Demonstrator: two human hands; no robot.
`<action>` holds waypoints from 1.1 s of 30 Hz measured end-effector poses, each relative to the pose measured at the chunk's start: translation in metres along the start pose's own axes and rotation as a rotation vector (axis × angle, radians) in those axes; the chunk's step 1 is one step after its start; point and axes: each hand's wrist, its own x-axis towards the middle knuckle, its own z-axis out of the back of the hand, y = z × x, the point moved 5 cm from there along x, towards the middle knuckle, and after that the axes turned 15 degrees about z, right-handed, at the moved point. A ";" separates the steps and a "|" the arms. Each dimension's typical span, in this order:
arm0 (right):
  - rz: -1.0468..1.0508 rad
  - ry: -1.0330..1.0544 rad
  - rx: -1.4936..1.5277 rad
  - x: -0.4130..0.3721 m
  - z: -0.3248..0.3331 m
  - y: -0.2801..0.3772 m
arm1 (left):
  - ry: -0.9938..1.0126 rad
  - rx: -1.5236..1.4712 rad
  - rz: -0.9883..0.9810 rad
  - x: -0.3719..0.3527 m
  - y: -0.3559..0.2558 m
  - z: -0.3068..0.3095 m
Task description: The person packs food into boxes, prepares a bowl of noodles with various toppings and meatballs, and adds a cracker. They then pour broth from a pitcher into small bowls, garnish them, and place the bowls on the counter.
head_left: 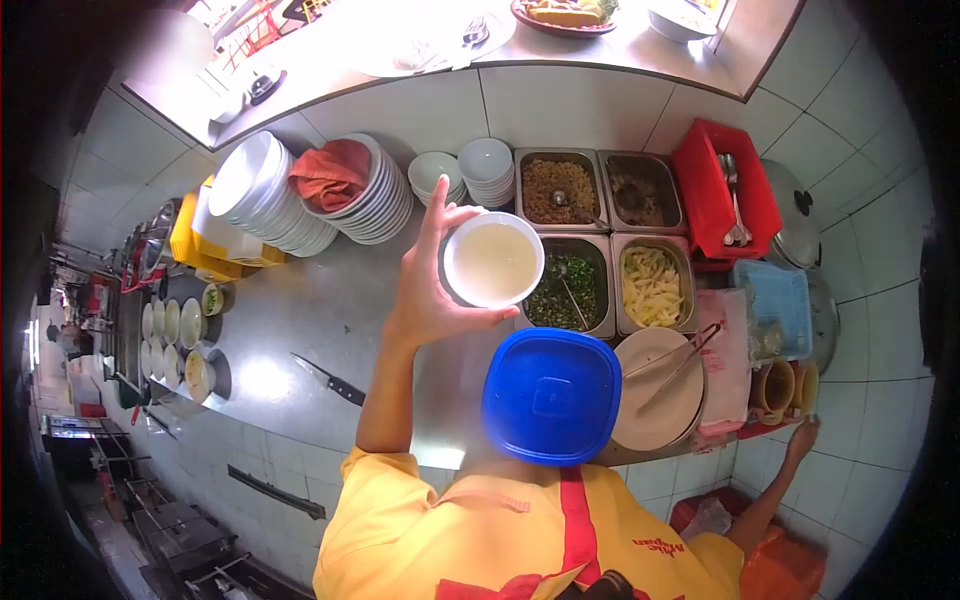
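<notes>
My left hand [440, 275] is wrapped round a white bowl [493, 260] of pale, cloudy liquid, raised above the steel counter [290, 330]. Just behind and to the right of the bowl are metal trays holding brown minced food [555, 185], chopped greens [570, 290] and pale yellow strips [651, 283]. Below the bowl lies a blue square lid [553, 397], close to my body. Far to the right, my right hand [803, 438] hangs low beside the brown cups [773, 388]; its fingers are too small to make out.
Stacked white plates [270, 190] and a red cloth [330, 176] stand at the back left. A knife [330, 380] lies on the counter. Tongs [680, 367] rest on a plate [640, 430]. A red cutlery box [705, 190] and a blue basket [790, 300] stand right.
</notes>
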 end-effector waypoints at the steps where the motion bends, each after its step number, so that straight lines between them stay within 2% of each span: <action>1: 0.027 -0.208 0.007 0.008 0.023 0.008 | 0.003 -0.018 0.021 -0.001 0.003 0.001; 2: 0.054 -0.411 0.010 0.022 0.076 0.068 | 0.007 -0.033 0.025 -0.002 0.006 0.003; 4: 0.061 -0.527 0.272 0.042 0.115 0.149 | -0.005 0.013 0.021 -0.005 0.012 0.005; 5: 0.056 -0.483 0.554 0.050 0.115 0.197 | 0.019 -0.004 0.019 -0.006 0.016 0.005; 6: 0.101 -0.335 0.742 0.053 0.119 0.263 | 0.024 0.006 0.019 -0.007 0.020 0.005; 8: 0.462 -0.012 0.941 0.057 0.113 0.384 | 0.030 0.021 0.035 -0.010 0.027 0.005; 9: 0.558 0.278 1.103 0.051 0.128 0.454 | 0.039 0.009 0.031 -0.011 0.029 0.002; 10: 0.770 0.393 0.967 0.046 0.114 0.498 | 0.019 0.002 0.039 -0.012 0.032 0.002; 12: 0.966 0.676 1.210 0.026 0.089 0.574 | -0.005 0.000 0.050 -0.014 0.035 0.003; 14: 1.221 0.712 1.134 0.008 0.060 0.629 | 0.006 0.072 0.026 -0.015 0.033 0.001; 15: 1.233 0.712 1.138 0.001 0.050 0.643 | -0.005 0.079 0.027 -0.015 0.034 0.001; 17: 1.516 0.656 0.545 -0.020 0.021 0.668 | 0.037 0.046 0.068 -0.016 0.039 -0.002; 18: 1.572 0.566 0.508 -0.030 -0.001 0.670 | 0.035 0.039 0.060 -0.015 0.038 -0.003; 19: 1.670 0.453 0.635 -0.040 -0.023 0.670 | 0.024 0.045 0.062 -0.015 0.039 -0.003; 22: 1.698 0.413 0.665 -0.037 -0.018 0.669 | 0.041 0.037 0.069 -0.015 0.044 -0.006; 25: 1.658 0.397 0.507 -0.009 0.049 0.663 | 0.061 -0.020 0.121 -0.014 0.049 -0.009; 27: 1.381 0.341 0.866 0.021 0.081 0.652 | 0.052 0.002 0.095 -0.011 0.048 -0.011; 28: 1.374 0.342 0.860 0.029 0.096 0.650 | 0.043 0.031 0.068 -0.010 0.047 -0.012; 30: 1.282 0.172 0.979 0.045 0.139 0.645 | 0.050 0.036 0.067 -0.008 0.047 -0.016; 31: 1.273 0.168 0.974 0.048 0.160 0.645 | 0.051 0.050 0.069 -0.007 0.047 -0.018; 33: 1.108 0.211 1.086 0.055 0.196 0.645 | 0.066 0.049 0.061 -0.006 0.047 -0.022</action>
